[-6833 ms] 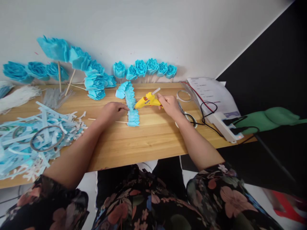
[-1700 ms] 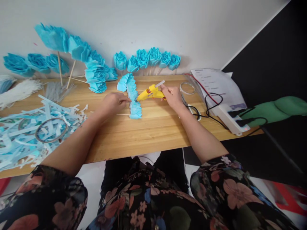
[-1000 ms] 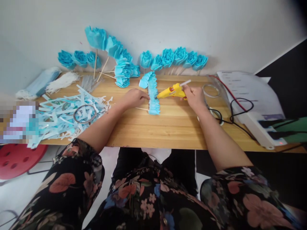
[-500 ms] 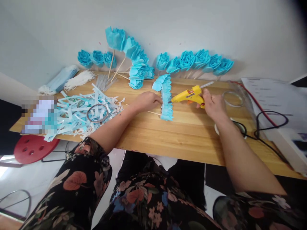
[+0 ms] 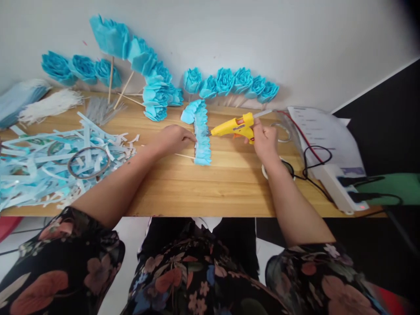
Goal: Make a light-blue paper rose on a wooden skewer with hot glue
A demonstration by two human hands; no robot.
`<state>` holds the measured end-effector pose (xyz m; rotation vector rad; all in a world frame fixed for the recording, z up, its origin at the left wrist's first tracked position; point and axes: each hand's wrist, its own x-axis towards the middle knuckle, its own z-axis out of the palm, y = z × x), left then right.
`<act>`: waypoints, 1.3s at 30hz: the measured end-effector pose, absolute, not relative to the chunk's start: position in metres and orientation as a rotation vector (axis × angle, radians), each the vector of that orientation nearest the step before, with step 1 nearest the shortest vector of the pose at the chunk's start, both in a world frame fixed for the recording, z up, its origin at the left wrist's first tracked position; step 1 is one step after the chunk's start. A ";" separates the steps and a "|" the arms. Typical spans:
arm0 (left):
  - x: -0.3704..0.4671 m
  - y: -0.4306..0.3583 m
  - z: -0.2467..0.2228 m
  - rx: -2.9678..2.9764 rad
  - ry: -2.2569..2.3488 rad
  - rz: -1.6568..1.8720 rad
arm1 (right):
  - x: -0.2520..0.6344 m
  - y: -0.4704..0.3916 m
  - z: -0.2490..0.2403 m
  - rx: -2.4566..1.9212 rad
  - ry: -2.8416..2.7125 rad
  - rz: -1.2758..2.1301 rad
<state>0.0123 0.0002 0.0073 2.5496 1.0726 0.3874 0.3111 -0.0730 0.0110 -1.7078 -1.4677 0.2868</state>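
Our right hand is wrapped firmly around a yellow plastic glue gun, nozzle at the right edge of a pleated light-blue paper-like strip, mid-scene on the brown wooden table. Left hand half-curled, fingertips at the strip's left edge; we cannot tell whether they pinch it.

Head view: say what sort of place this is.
Likely a craft workspace: a yellow glue gun in the right hand, blue artificial flowers along the wall, and a heap of cut strips.
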 end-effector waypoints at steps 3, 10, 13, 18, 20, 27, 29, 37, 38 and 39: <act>0.012 0.001 0.006 2.531 1.066 0.400 | 0.308 -0.073 0.009 -1.748 -1.482 0.289; 0.013 -0.001 0.006 2.527 1.122 0.387 | 0.302 -0.074 0.013 -1.794 -1.529 0.302; 0.014 -0.003 0.010 2.530 1.144 0.340 | 0.305 -0.072 0.012 -1.753 -1.437 0.282; 0.013 -0.003 0.011 2.530 1.130 0.374 | 0.308 -0.070 0.005 -1.674 -1.380 0.320; 0.013 -0.002 0.009 2.530 1.116 0.393 | 0.306 -0.070 0.006 -1.705 -1.425 0.331; 0.015 -0.005 0.015 2.532 1.167 0.281 | 0.302 -0.071 0.010 -1.676 -1.415 0.325; 0.015 -0.006 0.017 2.531 1.168 0.256 | 0.304 -0.071 0.008 -1.641 -1.414 0.327; 0.014 -0.003 0.012 2.538 1.162 0.283 | 0.306 -0.069 0.004 -1.684 -1.442 0.343; 0.014 -0.003 0.012 2.538 1.158 0.281 | 0.306 -0.069 0.004 -1.667 -1.426 0.334; 0.014 -0.003 0.012 2.537 1.153 0.281 | 0.306 -0.069 0.003 -1.649 -1.413 0.327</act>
